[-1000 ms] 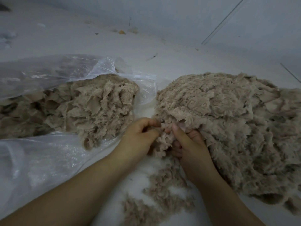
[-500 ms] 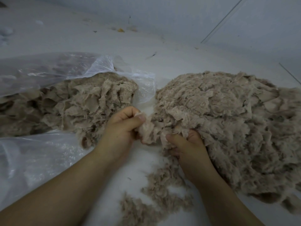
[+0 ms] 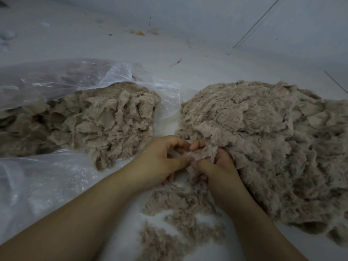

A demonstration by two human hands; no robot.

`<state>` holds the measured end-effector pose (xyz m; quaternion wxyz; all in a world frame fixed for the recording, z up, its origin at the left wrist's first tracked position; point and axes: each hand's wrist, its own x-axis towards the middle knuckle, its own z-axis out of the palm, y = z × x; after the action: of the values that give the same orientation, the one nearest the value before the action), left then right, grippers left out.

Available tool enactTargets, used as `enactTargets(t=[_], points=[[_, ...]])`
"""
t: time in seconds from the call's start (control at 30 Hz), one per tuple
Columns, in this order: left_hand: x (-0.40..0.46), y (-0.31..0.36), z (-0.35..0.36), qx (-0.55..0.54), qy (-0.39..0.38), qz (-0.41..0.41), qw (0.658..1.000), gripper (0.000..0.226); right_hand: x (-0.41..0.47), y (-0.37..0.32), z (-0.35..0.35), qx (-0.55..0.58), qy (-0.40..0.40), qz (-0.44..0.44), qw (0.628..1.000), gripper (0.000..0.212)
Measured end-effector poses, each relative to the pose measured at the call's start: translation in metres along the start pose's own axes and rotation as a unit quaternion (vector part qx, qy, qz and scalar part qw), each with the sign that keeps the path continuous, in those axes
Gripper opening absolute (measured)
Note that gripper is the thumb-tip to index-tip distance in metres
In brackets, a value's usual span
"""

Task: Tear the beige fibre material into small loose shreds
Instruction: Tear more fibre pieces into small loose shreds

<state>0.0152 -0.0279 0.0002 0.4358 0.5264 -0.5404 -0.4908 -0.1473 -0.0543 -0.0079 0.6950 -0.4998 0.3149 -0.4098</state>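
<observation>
A large heap of beige fibre material (image 3: 263, 140) lies on the pale floor at the right. My left hand (image 3: 162, 161) and my right hand (image 3: 218, 166) meet at the heap's near-left edge, and both pinch the same thin flap of fibre (image 3: 199, 154) between thumb and fingers. The right hand's fingers are partly buried under the heap. Small loose shreds (image 3: 178, 213) lie scattered on the floor just below my hands, between my forearms.
A clear plastic bag (image 3: 56, 81) lies open at the left, with a second mass of beige fibre (image 3: 98, 121) spilling from its mouth. The pale floor (image 3: 169, 53) carries small bits of debris at the back, below a wall.
My left hand, which had pulled a piece leftward away from the heap, has come back right to meet the right hand. Both now pinch a fresh flap at the heap's edge.
</observation>
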Motion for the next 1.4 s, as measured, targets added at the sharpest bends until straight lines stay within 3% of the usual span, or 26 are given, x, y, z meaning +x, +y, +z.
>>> enactTargets(t=[0.23, 0.33, 0.5, 0.6, 0.73, 0.83, 1.07, 1.2, 1.33, 1.4], points=[[-0.002, 0.001, -0.015, -0.088, 0.018, -0.021, 0.996, 0.017, 0.000, -0.002, 0.003, -0.070, 0.034, -0.008, 0.997, 0.018], [-0.006, 0.006, -0.019, -0.113, -0.035, -0.020, 0.993, 0.012, 0.001, -0.002, 0.002, -0.096, 0.052, -0.004, 0.994, 0.028], [-0.011, 0.010, -0.022, -0.120, -0.128, -0.065, 0.982, 0.013, 0.003, -0.003, 0.001, -0.048, 0.040, 0.005, 0.998, 0.019], [-0.014, 0.013, -0.026, -0.072, -0.176, -0.087, 0.978, 0.014, 0.001, -0.004, 0.001, -0.037, 0.015, -0.003, 0.999, 0.018], [-0.017, 0.018, -0.036, 0.030, -0.186, -0.074, 0.979, 0.015, 0.000, -0.001, 0.002, -0.066, 0.025, -0.002, 0.997, 0.020], [-0.019, 0.021, -0.044, 0.104, -0.199, -0.064, 0.972, 0.015, -0.001, 0.000, 0.004, -0.090, 0.025, 0.000, 0.996, 0.039], [-0.022, 0.024, -0.050, 0.149, -0.265, -0.053, 0.951, 0.014, 0.001, -0.001, -0.001, -0.072, 0.061, 0.007, 0.995, 0.038], [-0.018, 0.022, -0.037, 0.138, -0.150, -0.003, 0.979, 0.024, 0.000, -0.002, 0.001, -0.132, 0.007, 0.002, 0.991, 0.014], [-0.013, 0.019, -0.017, 0.155, 0.035, 0.125, 0.979, 0.031, 0.001, -0.003, 0.000, -0.139, 0.008, 0.011, 0.990, 0.033], [-0.012, 0.023, -0.013, 0.150, 0.059, 0.154, 0.975, 0.019, 0.001, -0.003, -0.001, -0.137, 0.007, 0.009, 0.991, 0.046]])
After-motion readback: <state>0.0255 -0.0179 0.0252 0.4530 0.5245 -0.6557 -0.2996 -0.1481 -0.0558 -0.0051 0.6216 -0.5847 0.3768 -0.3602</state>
